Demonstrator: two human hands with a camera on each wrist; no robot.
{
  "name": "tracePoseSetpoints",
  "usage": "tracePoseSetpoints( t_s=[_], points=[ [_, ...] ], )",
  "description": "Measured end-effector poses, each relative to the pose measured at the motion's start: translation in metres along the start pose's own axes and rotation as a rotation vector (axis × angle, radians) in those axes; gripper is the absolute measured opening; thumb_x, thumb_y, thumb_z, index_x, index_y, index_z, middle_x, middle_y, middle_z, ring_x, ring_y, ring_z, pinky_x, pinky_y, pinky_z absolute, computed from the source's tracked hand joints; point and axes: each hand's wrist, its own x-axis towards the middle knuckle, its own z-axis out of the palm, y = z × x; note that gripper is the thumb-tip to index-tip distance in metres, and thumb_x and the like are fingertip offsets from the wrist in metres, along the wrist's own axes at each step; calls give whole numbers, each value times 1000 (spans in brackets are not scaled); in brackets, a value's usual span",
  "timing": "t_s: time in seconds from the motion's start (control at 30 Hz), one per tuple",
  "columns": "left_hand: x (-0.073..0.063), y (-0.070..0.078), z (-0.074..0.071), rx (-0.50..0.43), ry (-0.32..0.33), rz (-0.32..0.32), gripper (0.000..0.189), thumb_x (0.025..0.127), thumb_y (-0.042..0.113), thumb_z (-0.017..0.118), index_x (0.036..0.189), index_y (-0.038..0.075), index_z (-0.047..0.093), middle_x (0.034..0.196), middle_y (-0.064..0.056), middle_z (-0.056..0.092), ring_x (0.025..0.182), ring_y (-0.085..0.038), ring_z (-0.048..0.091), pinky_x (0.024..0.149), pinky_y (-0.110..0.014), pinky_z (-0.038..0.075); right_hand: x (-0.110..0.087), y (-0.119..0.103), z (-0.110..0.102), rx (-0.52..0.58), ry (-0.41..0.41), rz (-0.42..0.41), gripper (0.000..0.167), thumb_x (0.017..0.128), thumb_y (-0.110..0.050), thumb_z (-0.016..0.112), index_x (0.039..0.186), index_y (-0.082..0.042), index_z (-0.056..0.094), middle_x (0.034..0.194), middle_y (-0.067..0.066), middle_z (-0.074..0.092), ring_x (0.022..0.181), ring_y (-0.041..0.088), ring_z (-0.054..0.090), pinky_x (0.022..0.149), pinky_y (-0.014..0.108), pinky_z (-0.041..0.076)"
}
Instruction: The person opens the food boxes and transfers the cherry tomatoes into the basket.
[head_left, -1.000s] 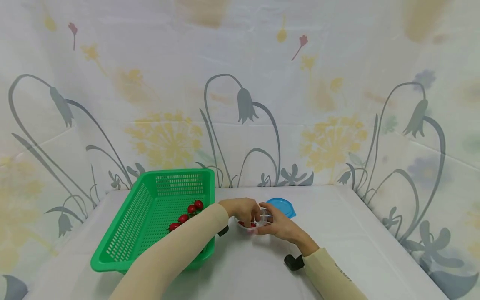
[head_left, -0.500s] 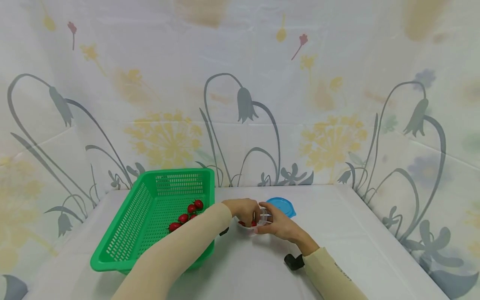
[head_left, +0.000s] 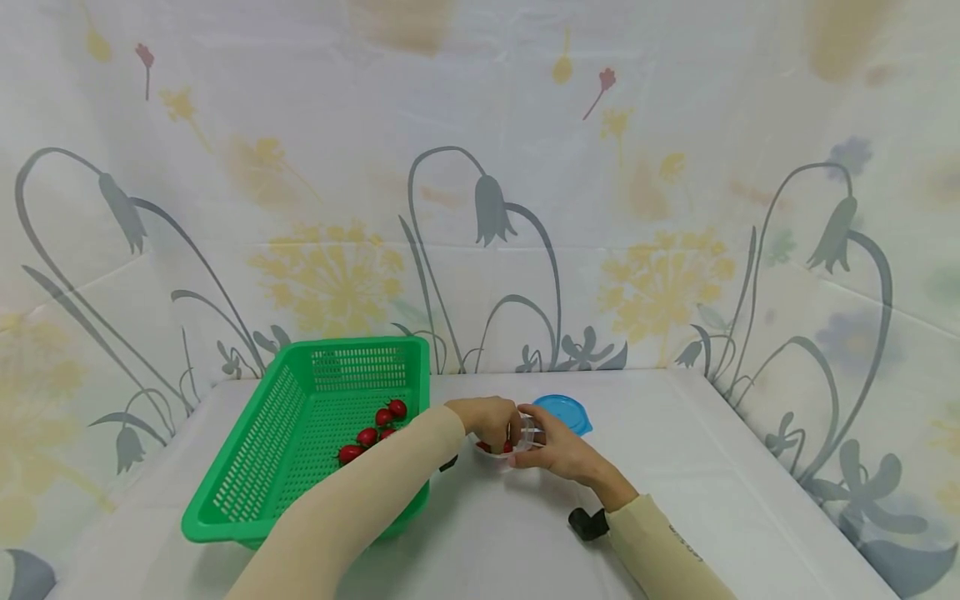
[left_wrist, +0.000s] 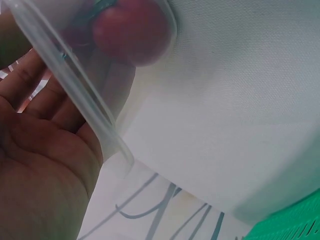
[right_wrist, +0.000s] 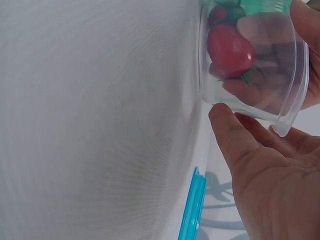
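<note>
Looks like a staged recording booth, not a real kitchen or living room. The white table (head_left: 712, 500) is boxed in on three sides by a floral cloth backdrop (head_left: 480, 208) with grey bellflowers and yellow dandelions, creased like hung fabric. The only stuff out is a green plastic basket (head_left: 247, 475) of cherry tomatoes (head_left: 367, 435), a clear tub (right_wrist: 260, 70) and a blue lid (head_left: 566, 412). No appliances or furniture in sight.

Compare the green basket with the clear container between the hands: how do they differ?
The green basket is opaque, perforated, rectangular and untouched; the clear container is see-through, round, smaller, and touched by the left hand and right hand. Both hold red tomatoes.
</note>
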Motion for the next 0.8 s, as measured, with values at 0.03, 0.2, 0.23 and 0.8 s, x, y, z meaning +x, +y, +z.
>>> tracePoseSetpoints(
  t_s=[0.03, 0.2, 0.23, 0.8],
  points=[
    [0, 0, 0, -2, 3, 1, 25, 77, 1, 75, 95, 16, 71, 85, 7, 60, 79, -10, 54, 67, -23, 49, 0, 0, 0, 0, 0, 0, 93, 77, -22, 81, 149, -7, 24, 144, 14, 37, 127, 36, 45, 97, 45, 45],
    [-2, 2, -1, -38, 18, 9, 22, 76, 1, 76, 91, 17, 71, 85, 5, 61, 77, -11, 55, 64, -24, 50, -2, -1, 0, 3, 6, -7, 90, 76, -19, 81, 148, -8, 27, 143, 14, 38, 127, 37, 45, 94, 44, 47],
    [-2, 2, 0, -44, 20, 9, 22, 76, 1, 76, 90, 17, 71, 85, 5, 61, 77, -12, 55, 64, -24, 50, -2, 0, 0, 4, 7, -8, 89, 77, -18, 80, 148, -8, 27, 143, 14, 39, 127, 38, 45, 94, 43, 47],
    [-3, 4, 1, -37, 14, -3, 23, 77, -1, 72, 88, 18, 69, 83, 4, 60, 72, -11, 53, 60, -23, 48, -1, -1, 1, 25, -12, -33, 89, 78, -17, 79, 148, -6, 25, 140, 16, 41, 124, 34, 49, 91, 39, 49]
  ],
)
